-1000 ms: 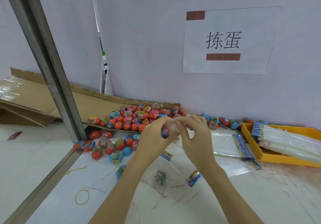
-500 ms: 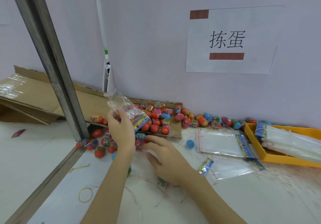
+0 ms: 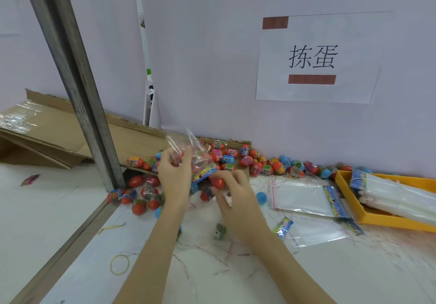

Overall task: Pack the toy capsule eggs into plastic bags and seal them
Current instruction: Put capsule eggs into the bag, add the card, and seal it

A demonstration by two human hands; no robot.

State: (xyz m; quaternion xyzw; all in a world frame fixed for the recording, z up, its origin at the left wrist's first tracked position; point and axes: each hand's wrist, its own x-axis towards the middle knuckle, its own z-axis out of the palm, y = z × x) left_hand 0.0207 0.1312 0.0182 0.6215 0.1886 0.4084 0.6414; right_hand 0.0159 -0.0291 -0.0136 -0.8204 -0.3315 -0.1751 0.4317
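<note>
Up near the back wall, the left hand (image 3: 174,176) pinches a clear plastic bag (image 3: 195,157) with a colourful printed header, holding it raised above the pile of capsule eggs (image 3: 226,157); red shapes show through the film, though how many eggs sit inside cannot be told. Just beside it, the right hand (image 3: 233,193) curls its fingers round one red egg (image 3: 217,182) close to the bag's lower edge. The pile spreads along the wall over a flattened cardboard sheet (image 3: 70,134) and onto the white tabletop (image 3: 306,275): dozens of eggs, mostly red with printed bands, some blue, too many and too overlapped to count. One plain blue egg (image 3: 261,197) lies apart to the right of the right hand. Two empty bags (image 3: 304,197) lie flat on the tabletop near the orange tray (image 3: 346,193), which holds a bundled stack of more clear bags (image 3: 396,195). One yellow rubber band (image 3: 119,264) lies near the left forearm. A paper sign (image 3: 316,58) is taped on the wall.
</note>
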